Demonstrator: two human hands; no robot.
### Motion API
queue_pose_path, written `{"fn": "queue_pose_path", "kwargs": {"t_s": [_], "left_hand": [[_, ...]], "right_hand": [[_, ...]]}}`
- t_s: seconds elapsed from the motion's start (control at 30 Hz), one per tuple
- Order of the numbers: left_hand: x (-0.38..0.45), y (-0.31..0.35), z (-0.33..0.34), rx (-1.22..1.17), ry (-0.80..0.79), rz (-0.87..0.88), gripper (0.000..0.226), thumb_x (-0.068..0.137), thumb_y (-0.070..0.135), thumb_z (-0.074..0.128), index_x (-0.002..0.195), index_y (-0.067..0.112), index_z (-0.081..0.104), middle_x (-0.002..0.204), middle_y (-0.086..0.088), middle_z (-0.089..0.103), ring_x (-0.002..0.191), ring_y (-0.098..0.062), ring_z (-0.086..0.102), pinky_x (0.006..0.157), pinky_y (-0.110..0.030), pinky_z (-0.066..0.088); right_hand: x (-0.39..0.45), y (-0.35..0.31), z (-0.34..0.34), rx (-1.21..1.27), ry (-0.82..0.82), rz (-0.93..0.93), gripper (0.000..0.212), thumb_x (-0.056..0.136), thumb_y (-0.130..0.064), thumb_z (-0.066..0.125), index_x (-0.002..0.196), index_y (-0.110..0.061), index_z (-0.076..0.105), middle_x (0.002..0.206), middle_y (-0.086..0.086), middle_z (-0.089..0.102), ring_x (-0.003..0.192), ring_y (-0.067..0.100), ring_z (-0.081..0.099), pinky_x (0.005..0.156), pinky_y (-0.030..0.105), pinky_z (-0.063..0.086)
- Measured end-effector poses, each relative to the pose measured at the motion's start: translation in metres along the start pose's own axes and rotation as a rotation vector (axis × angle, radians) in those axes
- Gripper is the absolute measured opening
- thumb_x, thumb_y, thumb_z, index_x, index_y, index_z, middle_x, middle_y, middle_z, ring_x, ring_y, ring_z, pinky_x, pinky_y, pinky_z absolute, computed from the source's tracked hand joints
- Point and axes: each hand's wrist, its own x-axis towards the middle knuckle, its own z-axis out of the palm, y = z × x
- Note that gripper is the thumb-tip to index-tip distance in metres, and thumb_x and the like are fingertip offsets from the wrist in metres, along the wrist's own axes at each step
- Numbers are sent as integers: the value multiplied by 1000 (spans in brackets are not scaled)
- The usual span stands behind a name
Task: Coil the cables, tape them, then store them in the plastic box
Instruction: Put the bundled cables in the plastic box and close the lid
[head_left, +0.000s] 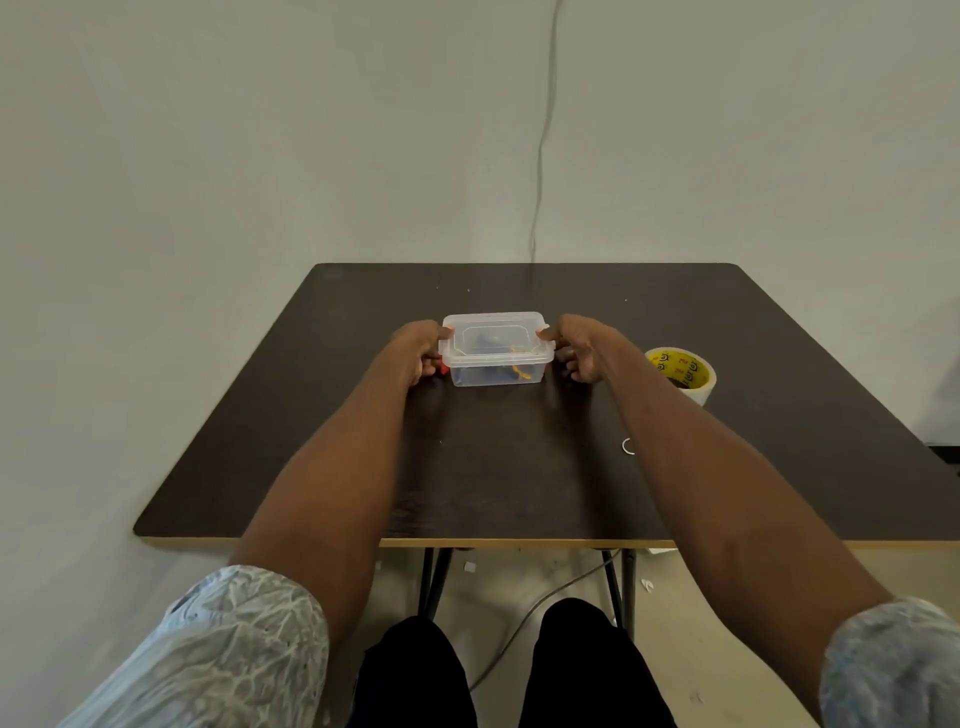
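A clear plastic box with its lid on stands in the middle of the dark table. Through its wall I see dark and orange cables lying inside. My left hand grips the box's left end, thumb on the lid's edge, and a small red thing shows just below its fingers. My right hand grips the right end in the same way. A roll of tape with a yellow printed core lies to the right of my right hand.
A small scrap of white tape lies on the table near my right forearm. A thin wire runs down the wall behind the table. Another cable trails on the floor under the table by my knees.
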Motion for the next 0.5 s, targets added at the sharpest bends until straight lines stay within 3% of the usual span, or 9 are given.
{"fn": "queue_pose_path", "kwargs": {"t_s": [0.1, 0.2, 0.3, 0.4, 0.5], "left_hand": [[2, -4, 1, -117, 42, 31, 22, 88, 18, 69, 106, 8, 64, 79, -4, 61, 52, -9, 45, 36, -18, 35], [6, -6, 10, -184, 194, 96, 29, 80, 16, 77, 106, 6, 68, 101, -7, 70, 66, -17, 61, 48, -22, 46], [-1, -11, 24, 185, 468, 243, 31, 85, 27, 72, 108, 6, 68, 110, -11, 69, 97, -28, 67, 74, -34, 53], [-11, -23, 38, 425, 570, 460, 30, 96, 26, 56, 107, 2, 68, 106, -13, 67, 99, -29, 64, 81, -38, 53], [-17, -27, 38, 492, 586, 542, 32, 98, 22, 50, 105, -4, 67, 107, -17, 65, 101, -32, 62, 84, -44, 53]], "right_hand": [[-5, 4, -1, 39, -16, -6, 19, 85, -29, 65, 91, -12, 59, 73, 3, 52, 59, 14, 32, 54, 28, 29], [-8, 7, 2, 116, 61, -52, 17, 85, -24, 68, 87, -11, 58, 71, 3, 50, 58, 13, 33, 55, 27, 32], [-4, 13, 14, 200, 222, -183, 19, 86, -20, 73, 93, -6, 62, 82, 7, 59, 65, 16, 55, 54, 26, 43], [-11, 26, 36, -129, 556, -454, 25, 93, -24, 65, 104, -1, 63, 101, 9, 62, 91, 23, 62, 70, 31, 48], [-20, 35, 48, -425, 700, -622, 24, 99, -19, 53, 112, -1, 63, 115, 13, 57, 101, 27, 60, 82, 32, 47]]}}
